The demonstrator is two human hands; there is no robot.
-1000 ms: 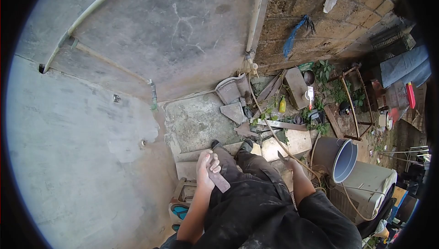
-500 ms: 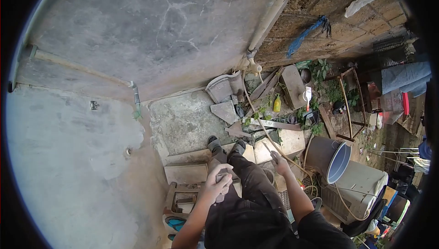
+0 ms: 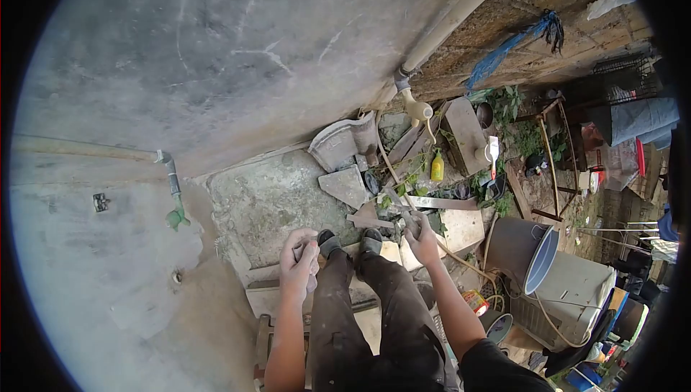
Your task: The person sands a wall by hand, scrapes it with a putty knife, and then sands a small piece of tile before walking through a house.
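My left hand (image 3: pixel 299 261) is raised in front of the grey wall, fingers curled round a greyish block-like piece that they mostly hide. Its exact kind cannot be made out. To the right, my right hand (image 3: pixel 419 235) is closed on a thin, narrow tool, whose slim end points up and left over the rubble. Both hands look dusty. Below them are my dark trousers (image 3: pixel 338 313) and shoes, on the edge of a rough concrete slab (image 3: pixel 273 205).
Grey plastered walls (image 3: pixel 252 32) rise ahead and left, with a green-ended pipe (image 3: pixel 174 190) and a cream pipe elbow (image 3: pixel 416 106). Broken tiles (image 3: pixel 345 187), a yellow bottle (image 3: pixel 437 167), a hose (image 3: pixel 461 259) and a large bucket (image 3: pixel 522 251) crowd the right side.
My left hand has moved left and up, away from my body, and its block shows less. My right hand has moved left and up. The view has shifted closer to the wall.
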